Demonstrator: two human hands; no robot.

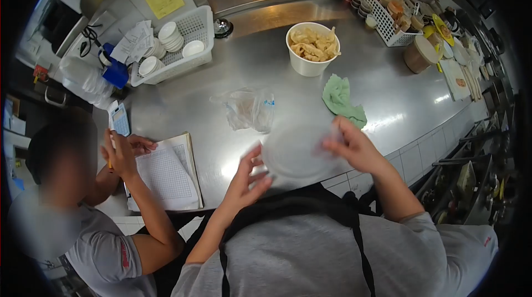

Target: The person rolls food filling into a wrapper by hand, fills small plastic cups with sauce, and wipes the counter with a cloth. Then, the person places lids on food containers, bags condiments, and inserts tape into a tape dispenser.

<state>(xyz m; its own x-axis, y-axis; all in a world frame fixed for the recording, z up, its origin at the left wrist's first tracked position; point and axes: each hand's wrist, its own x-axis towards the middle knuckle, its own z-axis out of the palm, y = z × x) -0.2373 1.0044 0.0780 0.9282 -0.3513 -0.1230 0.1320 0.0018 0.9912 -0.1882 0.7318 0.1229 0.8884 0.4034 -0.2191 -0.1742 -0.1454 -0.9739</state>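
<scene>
A clear round lid [299, 150], blurred by motion, is between my two hands near the counter's front edge. My right hand [352, 144] pinches its right side. My left hand [246, 178] is at the lid's left edge with fingers apart and curved; whether it touches the lid is unclear. Beyond the lid lies a crumpled clear plastic bag [247, 109] with blue print. A green cloth [342, 100] rests just behind my right hand. Farther back stands a white tub [311, 66], uncovered, filled with fried pieces [313, 43].
At left, a co-worker [111, 230] holds a pencil over an open notebook [166, 175], beside a calculator [119, 119]. A white basket [194, 65] of small cups stands back left. Back right are a condiment basket [382, 22] and a brown container [419, 56].
</scene>
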